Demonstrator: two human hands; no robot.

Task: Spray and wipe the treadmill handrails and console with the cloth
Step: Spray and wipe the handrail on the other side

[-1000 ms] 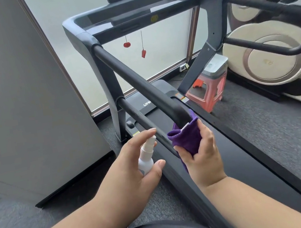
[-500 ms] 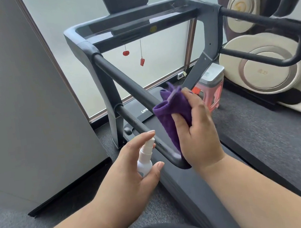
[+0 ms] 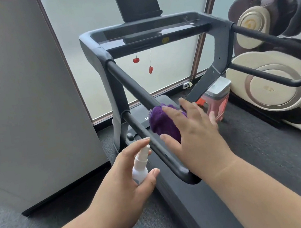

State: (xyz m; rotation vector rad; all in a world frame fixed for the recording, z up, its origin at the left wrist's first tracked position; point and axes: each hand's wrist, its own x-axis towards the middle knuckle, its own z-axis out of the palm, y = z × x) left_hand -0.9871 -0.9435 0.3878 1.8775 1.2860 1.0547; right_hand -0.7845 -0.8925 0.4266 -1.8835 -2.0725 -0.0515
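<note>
A black treadmill fills the middle of the view, its console (image 3: 146,33) at the top with a dark screen (image 3: 136,0) above it. The left handrail (image 3: 130,85) slopes down from the console towards me. My right hand (image 3: 192,127) presses a purple cloth (image 3: 161,121) around the upper bar of that handrail, fingers spread over it. My left hand (image 3: 127,173) grips a small white spray bottle (image 3: 140,163) just left of the lower bar, index finger on the nozzle. The right handrail (image 3: 274,38) runs along the right side.
A grey cabinet (image 3: 23,93) stands close on the left. A cream and brown massage chair (image 3: 276,80) sits to the right, with a red plastic stool (image 3: 216,100) beside the treadmill. Frosted windows are behind. Red safety clips (image 3: 150,69) hang under the console.
My right hand has slid the purple cloth up the left handrail, from its lower end towards the middle. My left hand with the spray bottle has stayed about where it was.
</note>
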